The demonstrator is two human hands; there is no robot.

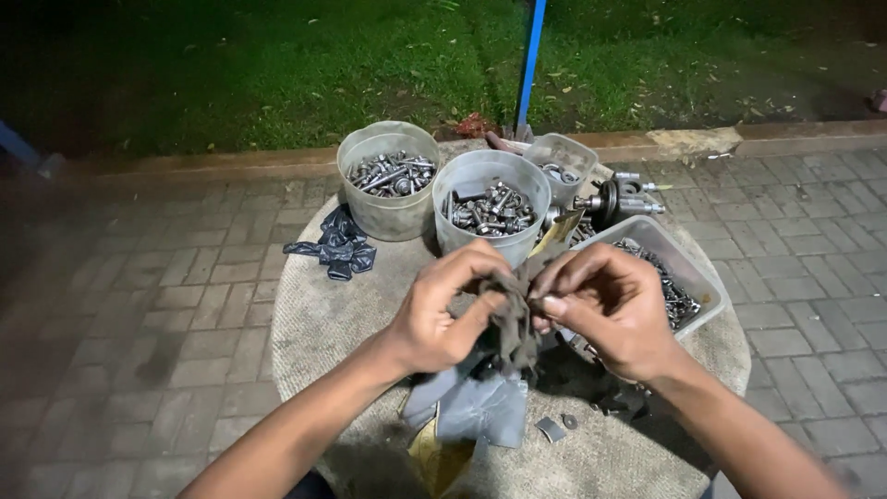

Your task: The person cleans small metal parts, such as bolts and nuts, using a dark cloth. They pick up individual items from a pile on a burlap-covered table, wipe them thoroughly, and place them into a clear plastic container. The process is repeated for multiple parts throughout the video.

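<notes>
left hand (439,314): pinched closed on rag
right hand (605,310): fingers closed on rag
rag (514,319): between hands, over table (323,323)
handling: likely soft, limp, light; grip bunched folds
nearby: bolt tubs (388,176)

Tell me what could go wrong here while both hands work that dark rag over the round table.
1. The left hand and right hand hold the dark rag right by the middle tub of bolts; a tug could tip it.
2. Small loose parts lie near the table edge and might get swept onto the paving.
3. The rectangular tray seems to overhang the rim and could slide if bumped.
</notes>
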